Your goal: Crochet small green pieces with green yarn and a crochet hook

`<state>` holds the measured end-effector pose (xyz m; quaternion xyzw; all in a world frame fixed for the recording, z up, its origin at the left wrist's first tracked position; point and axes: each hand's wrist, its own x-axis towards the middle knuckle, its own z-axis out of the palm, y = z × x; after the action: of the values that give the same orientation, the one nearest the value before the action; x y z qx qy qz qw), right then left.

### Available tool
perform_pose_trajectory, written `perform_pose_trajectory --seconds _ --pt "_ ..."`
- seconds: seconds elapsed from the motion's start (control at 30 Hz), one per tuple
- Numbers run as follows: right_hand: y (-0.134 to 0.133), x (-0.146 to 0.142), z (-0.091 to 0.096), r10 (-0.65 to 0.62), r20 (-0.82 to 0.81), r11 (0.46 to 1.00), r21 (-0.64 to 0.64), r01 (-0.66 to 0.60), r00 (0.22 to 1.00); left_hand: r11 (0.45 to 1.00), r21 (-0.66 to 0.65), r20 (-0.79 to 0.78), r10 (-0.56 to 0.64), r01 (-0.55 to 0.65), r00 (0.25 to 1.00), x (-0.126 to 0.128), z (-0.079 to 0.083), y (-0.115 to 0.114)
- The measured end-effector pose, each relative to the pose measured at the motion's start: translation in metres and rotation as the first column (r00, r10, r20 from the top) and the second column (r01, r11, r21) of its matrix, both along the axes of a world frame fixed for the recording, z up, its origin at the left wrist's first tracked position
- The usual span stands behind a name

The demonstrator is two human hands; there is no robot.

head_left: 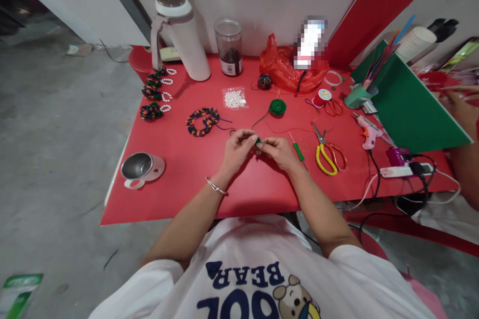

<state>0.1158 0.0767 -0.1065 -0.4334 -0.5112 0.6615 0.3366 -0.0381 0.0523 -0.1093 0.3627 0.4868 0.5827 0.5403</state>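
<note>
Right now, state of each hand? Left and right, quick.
Left hand: closed, fingers pinching the small green yarn piece.
Right hand: closed, pinching the same piece from the other side.

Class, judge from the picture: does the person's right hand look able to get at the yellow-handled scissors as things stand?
Probably yes: the yellow-handled scissors lie flat just beyond the right hand, with only a thin green hook lying between. Its fingers, though, pinch a small green piece.
</note>
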Motion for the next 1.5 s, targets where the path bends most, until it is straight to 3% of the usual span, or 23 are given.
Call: perform_pose_trajectory --seconds 0.3,0.53,0.7,0.87,0.93,1.03,1.1,1.13,1.27,1.37,1.5 --pt "-0.001 -0.001 0.003 0.04 -0.007 0.999 0.014 -0.04 0.999 0.993 -0.101 0.172 -0.047 0.065 0.984 -0.002 -0.003 0.003" --pt "0.009 0.004 -0.007 -0.155 -0.093 0.988 0.004 0.156 0.984 0.994 -0.11 0.232 0.017 0.009 0.973 -0.012 0.004 0.009" --pt "0.011 0.004 -0.011 -0.215 -0.029 0.976 0.034 0.216 0.976 0.992 -0.12 0.266 0.06 -0.029 0.962 -0.015 0.001 0.011" --pt "0.008 0.003 -0.013 -0.202 0.061 0.962 0.197 0.186 0.978 0.993 -0.093 0.258 0.09 -0.068 0.962 -0.016 -0.002 0.011" --pt "0.008 0.003 -0.013 -0.227 0.126 0.921 0.35 0.171 0.966 0.993 -0.088 0.258 0.093 -0.072 0.962 -0.015 -0.002 0.011" --pt "0.008 0.005 -0.011 -0.402 0.222 0.784 0.585 0.209 0.888 0.994 -0.082 0.247 0.092 -0.074 0.965 -0.014 -0.001 0.01" --pt "0.006 0.005 -0.009 -0.511 0.233 0.714 0.65 0.258 0.828 0.993 -0.081 0.225 0.097 -0.081 0.97 -0.013 -0.001 0.01" --pt "0.005 0.005 -0.007 -0.526 0.231 0.711 0.648 0.274 0.819 0.993 -0.081 0.213 0.102 -0.086 0.972 -0.013 -0.001 0.01" --pt "-0.002 0.0 -0.003 -0.366 0.223 0.836 0.504 0.214 0.903 0.993 -0.072 0.184 0.108 -0.096 0.977 -0.011 -0.002 0.009" --pt "-0.005 -0.005 -0.005 -0.268 0.175 0.878 0.449 0.166 0.947 0.996 -0.06 0.176 0.08 -0.071 0.981 -0.009 -0.005 0.009" --pt "-0.004 -0.007 -0.01 -0.073 0.069 0.98 0.19 0.059 0.995 0.998 -0.061 0.184 0.04 -0.03 0.982 -0.01 -0.007 0.01"
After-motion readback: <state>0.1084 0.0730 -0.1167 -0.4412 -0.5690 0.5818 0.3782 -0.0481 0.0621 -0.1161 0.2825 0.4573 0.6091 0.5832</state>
